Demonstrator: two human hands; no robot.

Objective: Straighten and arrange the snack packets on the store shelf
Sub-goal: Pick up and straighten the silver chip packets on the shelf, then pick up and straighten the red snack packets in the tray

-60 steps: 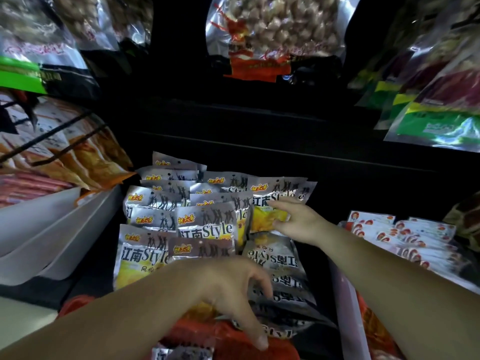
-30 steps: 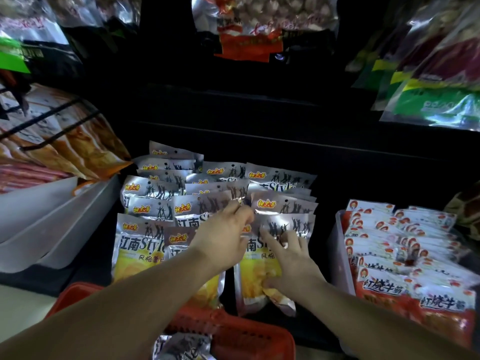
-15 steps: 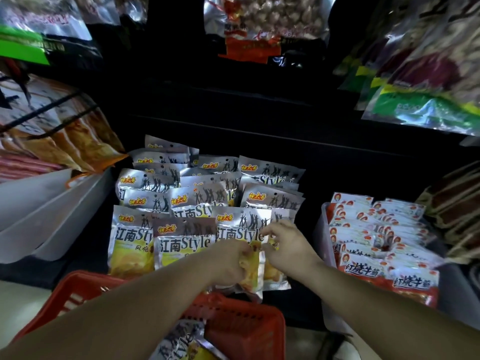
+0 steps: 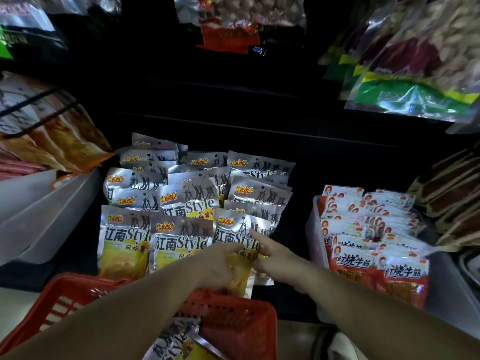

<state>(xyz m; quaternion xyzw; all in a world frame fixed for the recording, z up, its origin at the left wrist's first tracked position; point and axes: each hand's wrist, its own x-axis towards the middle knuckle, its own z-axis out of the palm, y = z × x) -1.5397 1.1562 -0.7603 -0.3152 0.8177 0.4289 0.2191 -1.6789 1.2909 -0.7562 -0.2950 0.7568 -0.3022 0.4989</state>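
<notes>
Silver and yellow snack packets (image 4: 179, 203) lie in three overlapping columns on the dark shelf (image 4: 298, 157). My left hand (image 4: 218, 266) grips the lower part of the front right packet (image 4: 240, 235). On that same packet rests my right hand (image 4: 270, 252), its index finger stretched up over the printed face; its other fingers are curled at the packet's right edge. The two hands nearly touch over the yellow part of the packet.
A red basket (image 4: 233, 315) holding another silver packet (image 4: 176, 341) sits below the hands. A clear bin (image 4: 313, 229) of red and white packets (image 4: 363, 229) stands at the right. White trays (image 4: 39, 211) with orange packets sit at the left. Bagged goods hang above.
Both hands have come down from the back rows to the front right packet. That packet now lies upright at the front of the right column. The view has tilted down, showing more basket.
</notes>
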